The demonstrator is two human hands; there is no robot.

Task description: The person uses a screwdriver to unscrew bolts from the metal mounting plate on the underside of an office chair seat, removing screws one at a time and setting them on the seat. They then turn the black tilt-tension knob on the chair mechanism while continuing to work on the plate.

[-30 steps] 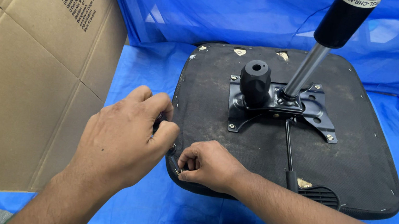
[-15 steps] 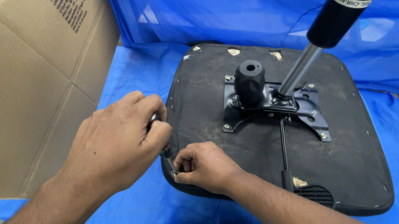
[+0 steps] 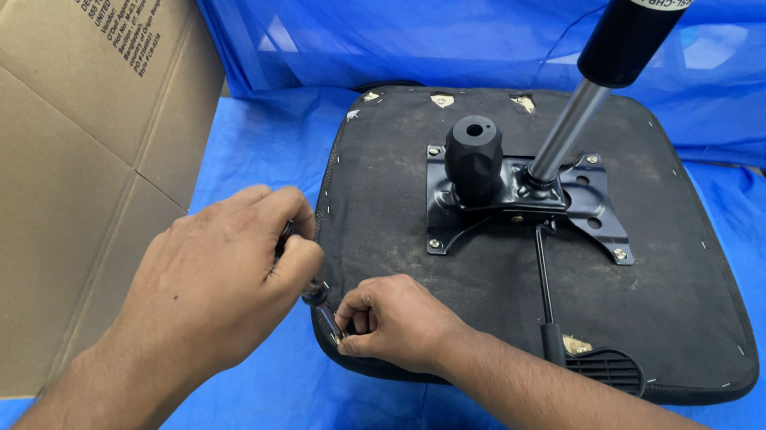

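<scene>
Head view: both hands meet at the near-left corner of one upturned seat base (image 3: 493, 292).
Left hand (image 3: 215, 291): fingers curled tight round a dark tool handle (image 3: 316, 293); most of it is hidden in the fist.
Right hand (image 3: 398, 320): fingertips pinched on the tool's metal tip (image 3: 332, 331) at the seat edge, just beside the left hand.
Beyond hands: one metal mounting plate (image 3: 597, 202), one black knob (image 3: 473, 153), one gas cylinder (image 3: 602, 71) rising tilted, one thin lever rod (image 3: 540, 279).
Left of hands: one cardboard box (image 3: 30, 142), standing close.
Under all: blue tarp (image 3: 260, 156).
</scene>
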